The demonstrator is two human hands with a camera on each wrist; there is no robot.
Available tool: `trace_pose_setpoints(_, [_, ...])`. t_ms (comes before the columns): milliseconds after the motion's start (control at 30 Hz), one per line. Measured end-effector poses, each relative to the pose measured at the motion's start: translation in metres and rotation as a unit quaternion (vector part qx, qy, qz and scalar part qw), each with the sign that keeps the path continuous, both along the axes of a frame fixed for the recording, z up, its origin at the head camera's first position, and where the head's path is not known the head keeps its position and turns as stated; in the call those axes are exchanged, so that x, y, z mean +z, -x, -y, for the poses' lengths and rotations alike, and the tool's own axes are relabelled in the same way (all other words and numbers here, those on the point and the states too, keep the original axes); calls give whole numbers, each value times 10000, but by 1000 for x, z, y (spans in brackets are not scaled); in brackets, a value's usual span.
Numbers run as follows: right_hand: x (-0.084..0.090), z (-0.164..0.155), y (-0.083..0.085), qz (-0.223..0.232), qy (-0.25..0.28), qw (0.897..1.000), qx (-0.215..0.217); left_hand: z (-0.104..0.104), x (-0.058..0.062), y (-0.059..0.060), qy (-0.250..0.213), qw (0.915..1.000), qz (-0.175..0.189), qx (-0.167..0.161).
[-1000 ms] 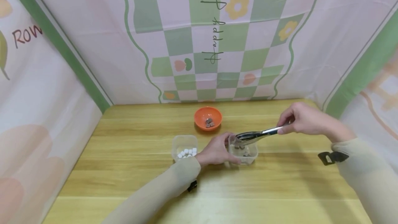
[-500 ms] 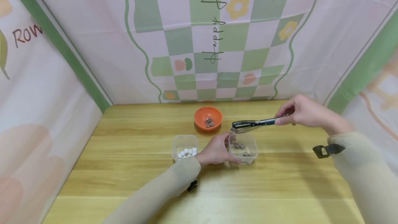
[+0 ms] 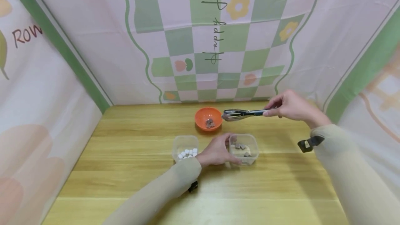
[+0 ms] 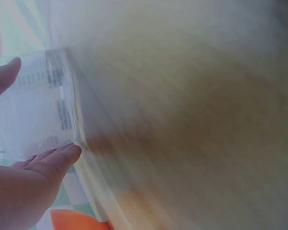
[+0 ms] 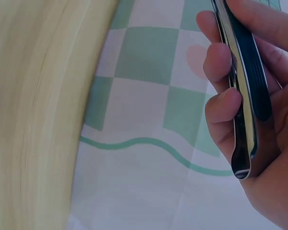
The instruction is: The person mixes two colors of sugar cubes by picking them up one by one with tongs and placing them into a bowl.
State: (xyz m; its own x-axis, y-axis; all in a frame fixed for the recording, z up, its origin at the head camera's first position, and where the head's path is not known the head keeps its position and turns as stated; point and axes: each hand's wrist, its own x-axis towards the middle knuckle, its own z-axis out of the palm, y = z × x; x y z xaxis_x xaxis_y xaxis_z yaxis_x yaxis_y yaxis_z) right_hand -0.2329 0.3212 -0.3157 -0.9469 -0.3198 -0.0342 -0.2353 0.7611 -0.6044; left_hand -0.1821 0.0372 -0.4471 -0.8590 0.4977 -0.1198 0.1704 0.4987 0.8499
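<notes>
My right hand [image 3: 287, 106] grips the handle end of metal tongs [image 3: 245, 113], fingers curled round it in the right wrist view. A brownish piece shows between the tong tips, which hover at the right rim of an orange bowl [image 3: 203, 114]. Several brown cubes [image 3: 210, 123] lie in that bowl. With thumb and fingers on opposite sides, my left hand [image 3: 216, 151] holds a clear plastic container [image 3: 251, 141] on the table. Inside it are several brown cubes [image 3: 240, 146]. In the left wrist view the container's wall [image 4: 33, 110] stands between thumb and fingers.
A second clear container [image 3: 178, 143] with several white cubes [image 3: 188, 153] stands left of my left hand, its front partly hidden by the sleeve. The wooden table [image 3: 131, 148] ends at a patterned cloth backdrop [image 3: 215, 37], with cloth on both sides.
My right hand has lifted the tongs out of the held container and carried them left and away from me to the bowl's rim. The left hand stays on the container.
</notes>
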Motion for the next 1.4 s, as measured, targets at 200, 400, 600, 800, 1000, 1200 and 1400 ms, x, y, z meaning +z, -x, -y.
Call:
trace_pose_setpoints(200, [-4, 16, 13, -116, 66, 9999, 30, 0, 0, 1, -58, 10000, 31, 20])
trace_pose_setpoints(400, [-8, 31, 23, -136, 205, 9996, 111, 0, 0, 1, -95, 9999, 74, 42])
trace_pose_setpoints(600, [-11, 47, 30, -297, 140, 9990, 306, 1, 1, 0, -118, 9999, 79, 49])
trace_pose_setpoints(800, [-15, 58, 37, -410, -200, 9985, 311, 1, 0, 0, -149, 9999, 22, -28])
trace_pose_setpoints(1000, [-21, 64, 40, -375, -313, 9981, 364, 1, -3, -1, -157, 9998, 67, -44])
trace_pose_setpoints(1200, [-21, 69, 43, -431, -340, 9977, 401, 2, 0, 0, -136, 9999, 45, -34])
trace_pose_setpoints(1400, [-21, 68, 42, -429, -345, 9976, 417, 1, 0, 0, -73, 10000, 42, -22])
